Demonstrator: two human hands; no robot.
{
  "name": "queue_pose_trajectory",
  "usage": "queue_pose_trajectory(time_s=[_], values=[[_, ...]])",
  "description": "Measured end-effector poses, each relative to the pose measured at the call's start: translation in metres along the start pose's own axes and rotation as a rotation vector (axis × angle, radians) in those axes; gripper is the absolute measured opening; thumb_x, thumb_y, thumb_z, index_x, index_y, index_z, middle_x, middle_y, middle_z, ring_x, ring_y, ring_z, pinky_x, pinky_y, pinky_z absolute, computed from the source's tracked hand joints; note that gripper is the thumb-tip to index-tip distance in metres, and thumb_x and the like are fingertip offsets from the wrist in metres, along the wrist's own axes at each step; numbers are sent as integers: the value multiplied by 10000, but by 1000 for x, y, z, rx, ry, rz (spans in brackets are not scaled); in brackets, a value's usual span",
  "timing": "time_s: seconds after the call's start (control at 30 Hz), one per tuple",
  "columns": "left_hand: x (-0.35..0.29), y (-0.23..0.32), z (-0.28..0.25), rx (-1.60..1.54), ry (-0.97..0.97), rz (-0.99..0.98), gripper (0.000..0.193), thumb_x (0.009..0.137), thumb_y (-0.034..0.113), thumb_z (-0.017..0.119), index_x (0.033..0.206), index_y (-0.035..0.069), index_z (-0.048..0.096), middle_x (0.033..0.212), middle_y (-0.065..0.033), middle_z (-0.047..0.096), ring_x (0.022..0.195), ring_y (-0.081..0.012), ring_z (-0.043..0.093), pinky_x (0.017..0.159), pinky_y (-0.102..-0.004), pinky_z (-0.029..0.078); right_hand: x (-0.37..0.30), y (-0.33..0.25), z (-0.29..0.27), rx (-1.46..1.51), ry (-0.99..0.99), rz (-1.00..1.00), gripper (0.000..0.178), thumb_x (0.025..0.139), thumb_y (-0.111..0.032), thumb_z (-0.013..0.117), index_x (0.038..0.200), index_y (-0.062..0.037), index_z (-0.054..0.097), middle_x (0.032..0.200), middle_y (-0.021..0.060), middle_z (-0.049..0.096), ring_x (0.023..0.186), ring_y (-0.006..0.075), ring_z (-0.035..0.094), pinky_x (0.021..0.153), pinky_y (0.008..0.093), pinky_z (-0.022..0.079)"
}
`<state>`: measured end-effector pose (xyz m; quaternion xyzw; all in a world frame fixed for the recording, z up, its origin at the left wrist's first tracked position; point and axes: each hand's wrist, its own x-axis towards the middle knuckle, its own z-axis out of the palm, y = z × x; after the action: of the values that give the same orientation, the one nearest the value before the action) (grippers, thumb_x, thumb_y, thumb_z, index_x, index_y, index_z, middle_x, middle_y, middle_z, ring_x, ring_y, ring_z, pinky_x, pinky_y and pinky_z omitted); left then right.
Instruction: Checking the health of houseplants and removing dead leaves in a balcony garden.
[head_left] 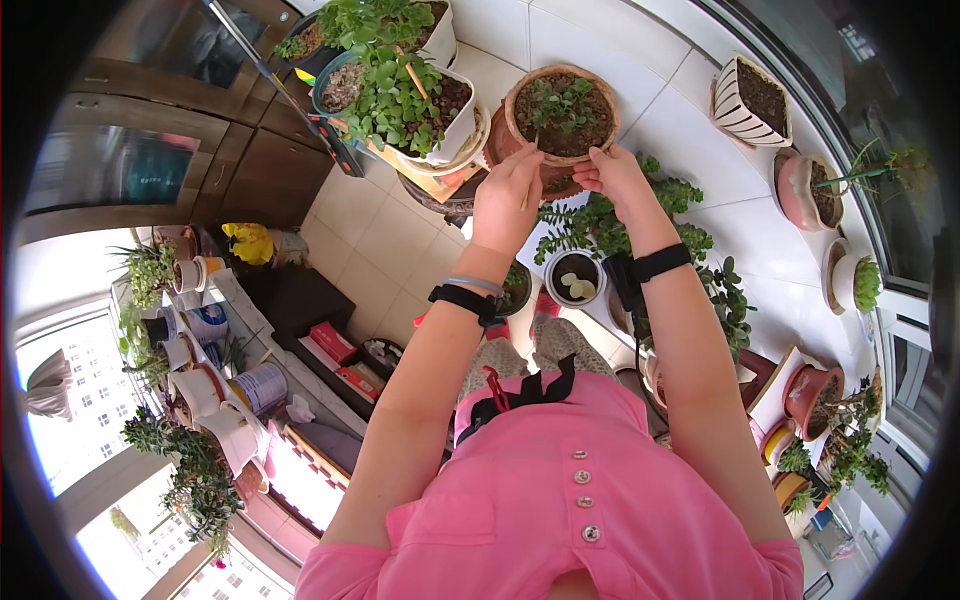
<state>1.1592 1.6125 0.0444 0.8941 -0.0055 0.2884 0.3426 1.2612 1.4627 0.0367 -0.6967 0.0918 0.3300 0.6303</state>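
Observation:
A round terracotta pot (514, 112) with brown soil and a small leafy plant (566, 104) stands at the top middle, in front of both my hands. My left hand (507, 198) is closed at the pot's near left edge. It pinches what looks like a thin wooden stick, whose tip points up toward the soil. At the near right rim, my right hand (616, 180) grips the pot's edge with its thumb on top and fingers curled below. Beneath the pot, part of another reddish-brown pot or saucer shows between my hands.
Left of the pot, a white planter (462, 128) with dense green leaves sits near the edge of a stand. A trailing plant (600, 232) spreads below my right hand. Nearby is a small white pot (574, 278) with pale pieces on soil. Potted plants line the right ledge (740, 240).

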Motion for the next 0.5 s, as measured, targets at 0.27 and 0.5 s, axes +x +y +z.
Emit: queue_pose_trajectory(time_s=[0.27,0.5], values=[[-7,2,-3,30,-4,31,228,781,29,592,1007,2,608,1043,-165,631,915,-331,619,799,-398,509,4,2,-1,1,-18,-2,245,981,-212,436,1050,10,516,946,128,626,832,210,628,747,314,521],[-6,5,-1,-46,154,-24,179,799,2,586,974,2,625,1008,-150,654,892,-327,628,772,-378,513,4,1,-3,8,-31,7,250,986,-211,426,1075,3,519,967,127,616,855,204,616,764,316,513]])
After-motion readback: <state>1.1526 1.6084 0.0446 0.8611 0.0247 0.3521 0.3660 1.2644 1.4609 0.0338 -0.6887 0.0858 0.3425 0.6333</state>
